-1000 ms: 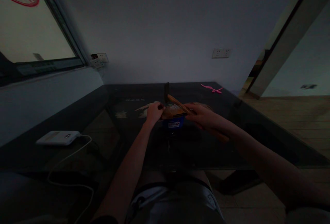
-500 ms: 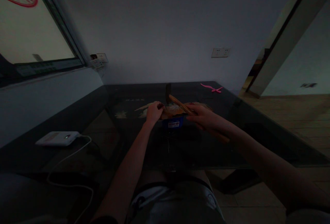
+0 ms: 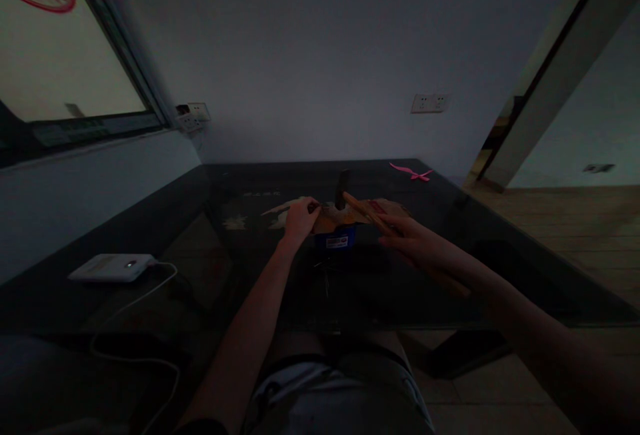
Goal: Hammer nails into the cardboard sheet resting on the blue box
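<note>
My right hand (image 3: 407,238) is closed round the wooden handle of a hammer (image 3: 367,212). The hammer's dark head is over the middle of a brown paper sheet or bag (image 3: 327,221), which lies on top of a blue container (image 3: 336,239) with a white label. To the left, my left hand (image 3: 301,216) has its fingers closed at the paper's left edge; something small and dark shows at the fingertips, too small to name. Thin metal-like pieces (image 3: 327,278) lie on the dark table in front of the container.
A white power bank (image 3: 114,268) with a white cable (image 3: 163,281) lies on the left of the dark table (image 3: 240,301). A pink ribbon (image 3: 413,172) is at the back right. Behind stands a wall with sockets (image 3: 430,103); a window is at the left.
My right hand and the hammer have moved to the right, the hammer's head now lower over the paper. More of the paper's right part shows. My left hand has barely moved.
</note>
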Motion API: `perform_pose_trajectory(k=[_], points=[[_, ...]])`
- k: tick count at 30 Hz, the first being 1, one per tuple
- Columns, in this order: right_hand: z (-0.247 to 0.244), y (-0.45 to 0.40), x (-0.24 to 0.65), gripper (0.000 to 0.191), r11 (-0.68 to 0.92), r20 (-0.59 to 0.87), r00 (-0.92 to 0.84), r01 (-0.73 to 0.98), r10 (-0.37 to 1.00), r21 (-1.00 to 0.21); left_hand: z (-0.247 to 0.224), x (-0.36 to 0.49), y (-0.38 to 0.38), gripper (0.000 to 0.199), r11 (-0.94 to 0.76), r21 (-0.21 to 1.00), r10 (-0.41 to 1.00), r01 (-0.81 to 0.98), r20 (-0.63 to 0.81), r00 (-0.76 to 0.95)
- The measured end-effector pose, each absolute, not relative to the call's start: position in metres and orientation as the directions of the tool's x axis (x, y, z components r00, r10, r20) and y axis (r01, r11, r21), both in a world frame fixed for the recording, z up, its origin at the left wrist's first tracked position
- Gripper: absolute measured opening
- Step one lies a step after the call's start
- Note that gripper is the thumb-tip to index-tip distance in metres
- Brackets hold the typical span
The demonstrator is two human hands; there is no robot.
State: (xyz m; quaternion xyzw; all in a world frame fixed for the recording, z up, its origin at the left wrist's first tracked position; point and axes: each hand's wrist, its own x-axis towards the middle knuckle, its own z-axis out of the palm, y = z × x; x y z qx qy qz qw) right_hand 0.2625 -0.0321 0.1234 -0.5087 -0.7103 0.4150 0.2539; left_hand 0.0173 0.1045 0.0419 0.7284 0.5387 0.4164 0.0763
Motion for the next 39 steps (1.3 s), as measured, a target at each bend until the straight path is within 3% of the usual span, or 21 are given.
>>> perform_pose_trajectory(k=[11,39], points=[[0.100,-0.054,0.261,0.058,0.020,-0.097,-0.266,0.408,0.959,-0.913,0.042,0.016,0.104,0.008,-0.446,0.571,0.838,0.689,0.537,0.097],[0.086,-0.054,0.261,0.059,0.029,-0.100,-0.289,0.411,0.952,-0.911,0.045,0.020,0.100,0.014,-0.403,0.583,0.870,0.706,0.483,0.098]])
